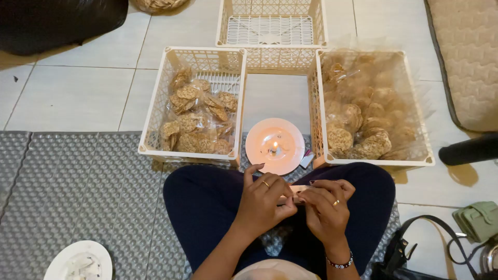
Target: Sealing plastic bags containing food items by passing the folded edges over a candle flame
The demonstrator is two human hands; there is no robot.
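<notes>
Floor: pale square tiles [72,98] with dark grout lines; the near part is covered by a grey embossed mat [78,192] with a bubbled pattern, on which the person sits cross-legged in dark trousers
Far left: a black bag-like bulk [57,21] in the top corner; a small white plate [78,261] lies on the mat at the lower edge
Left basket: a white plastic basket [155,119] with lattice walls, holding clear packets of round brown crackers [199,116]
Back basket: a third white basket [271,23], nothing in it that can be seen, stands behind the gap between the other two
Middle: a pale pink saucer [275,145] on the floor between the baskets — a small candle flame [275,147] burns at its centre
Left hand: the left hand [264,202] has its fingers closed in a pinch on one end of a small pale strip-like thing [296,191], held over the lap; what it is cannot be told
Right hand: the right hand [327,205] pinches the other end, fingers curled shut on it; both hands touch — rings on each, a beaded bracelet on the right wrist
Right basket: a larger white basket [423,150] lined with clear plastic, heaped with loose crackers [363,124]
Far right: a quilted beige mat [467,57], a dark handbag [415,249], a green pouch [477,220]
</notes>
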